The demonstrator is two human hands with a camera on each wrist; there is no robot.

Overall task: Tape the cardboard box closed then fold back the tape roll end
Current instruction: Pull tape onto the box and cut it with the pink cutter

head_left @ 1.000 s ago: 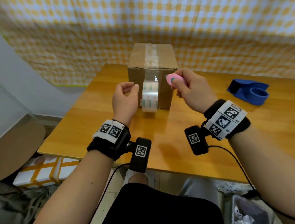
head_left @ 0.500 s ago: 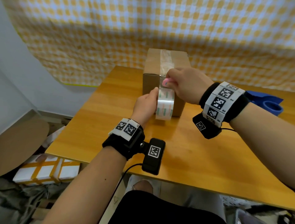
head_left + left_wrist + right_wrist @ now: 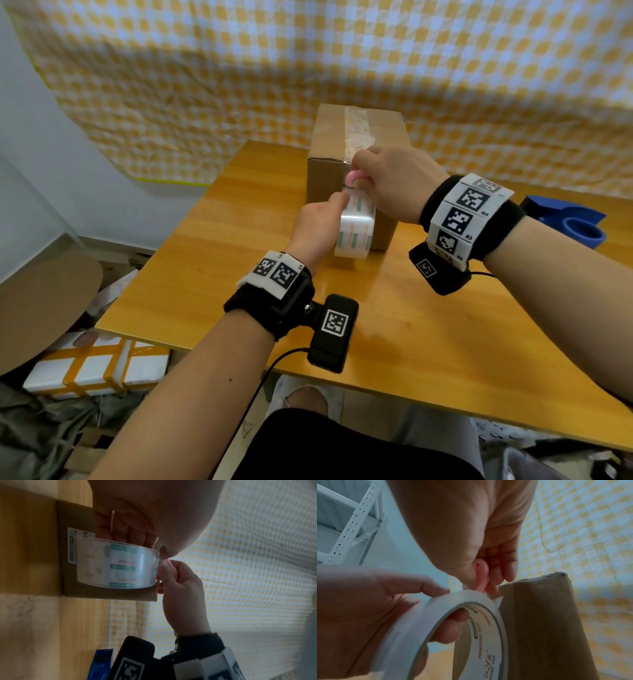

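A brown cardboard box (image 3: 329, 137) stands on the wooden table (image 3: 212, 260), a strip of clear tape (image 3: 356, 126) running along its top seam and down the near face. My left hand (image 3: 317, 226) grips the clear tape roll (image 3: 354, 229) against the box's front face, fingers through the core (image 3: 450, 627) and thumb on the rim. My right hand (image 3: 394, 181) pinches a small pink cutter (image 3: 352, 178) just above the roll, at the stretch of tape between roll (image 3: 116, 566) and box (image 3: 75, 520). The cutter (image 3: 481, 577) points down at the tape roll (image 3: 458, 622) beside the box's upper edge (image 3: 539, 608).
A blue tape dispenser (image 3: 568, 226) lies on the table to the right of the box. A yellow checked cloth (image 3: 308, 51) hangs behind the table. Boxes and clutter (image 3: 92, 366) lie on the floor at the left. White shelving (image 3: 346, 520) shows in the right wrist view.
My left hand moved from beside the roll to grip it. My right hand brought the pink cutter down from mid-air to the tape just above the roll.
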